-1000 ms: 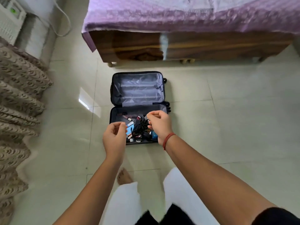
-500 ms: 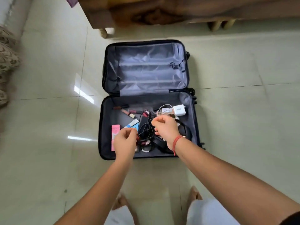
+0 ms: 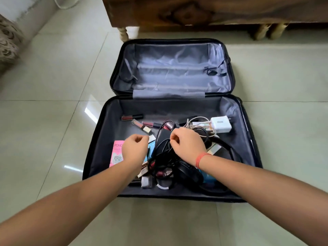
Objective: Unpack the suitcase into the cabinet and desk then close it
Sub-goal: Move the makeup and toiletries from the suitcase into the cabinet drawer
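Suitcase [image 3: 104,148] lies opened flat on the pale tiled floor [image 3: 53,121], straight ahead of the person, dark shell and grey lining in both halves. Nearest, two bare forearms reach in over its front rim. The left hand [image 3: 134,150] hovers over the near half with fingers curled in and thumb against the forefinger, nothing visible in it. The right hand [image 3: 188,146], with a red wristband [image 3: 199,159], is curled the same way right above a loop of black cable [image 3: 163,151] - whether it pinches that cable I cannot tell.

Under the hands the near half holds a loose heap: a pink sachet [image 3: 116,153] partly under the left hand, the black cable in a tangle at the middle, black headphones [image 3: 190,172] below the right wrist, and small cosmetic items at the front, too jumbled to name one by one. The hands and the cable tangle cover much of what lies beneath. Further in, a lip gloss tube [image 3: 132,117] lies by the back wall at the left, and a white charger [image 3: 221,124] with its coiled white cord [image 3: 197,121] sits at the right.

Beyond the hinge, the far half [image 3: 177,68] shows only crumpled lining and a strap buckle [image 3: 211,71] at its right side. Behind it stands a wooden bed frame [image 3: 195,13], one pale leg [image 3: 123,33] just beside the suitcase's far left corner. Patterned fabric [image 3: 8,41] hangs at the far left edge.
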